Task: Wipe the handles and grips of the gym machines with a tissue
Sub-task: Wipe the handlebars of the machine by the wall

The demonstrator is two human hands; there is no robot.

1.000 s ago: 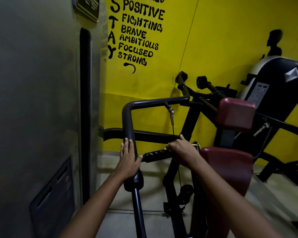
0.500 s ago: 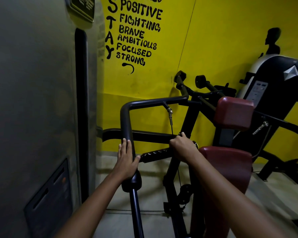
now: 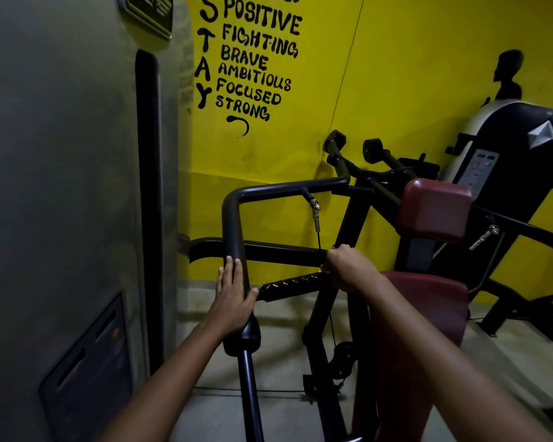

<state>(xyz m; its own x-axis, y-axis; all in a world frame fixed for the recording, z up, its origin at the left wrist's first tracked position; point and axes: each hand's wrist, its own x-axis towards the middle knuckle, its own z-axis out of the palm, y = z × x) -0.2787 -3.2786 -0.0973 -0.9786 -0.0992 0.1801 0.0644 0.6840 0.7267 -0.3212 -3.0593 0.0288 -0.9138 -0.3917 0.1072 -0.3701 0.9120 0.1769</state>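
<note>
A black bent handle bar (image 3: 233,215) of a gym machine stands in front of me. My left hand (image 3: 233,298) holds its upright part, fingers lying straight up the bar and thumb hooked round the right side. A ribbed black grip (image 3: 291,283) sticks out to the right from that bar. My right hand (image 3: 348,269) is curled round the far end of this grip. A thin white sliver of tissue (image 3: 322,267) shows at the edge of that fist; the rest of the tissue is hidden.
A grey metal panel (image 3: 61,186) fills the left. Dark red pads (image 3: 431,212) and a red seat (image 3: 428,307) sit right of the grip. A steel cable clip (image 3: 315,212) hangs from the bar. Another machine (image 3: 517,148) stands against the yellow wall.
My right hand has slid a little to the right along the ribbed grip, baring more of it. My left hand has stayed on the upright bar.
</note>
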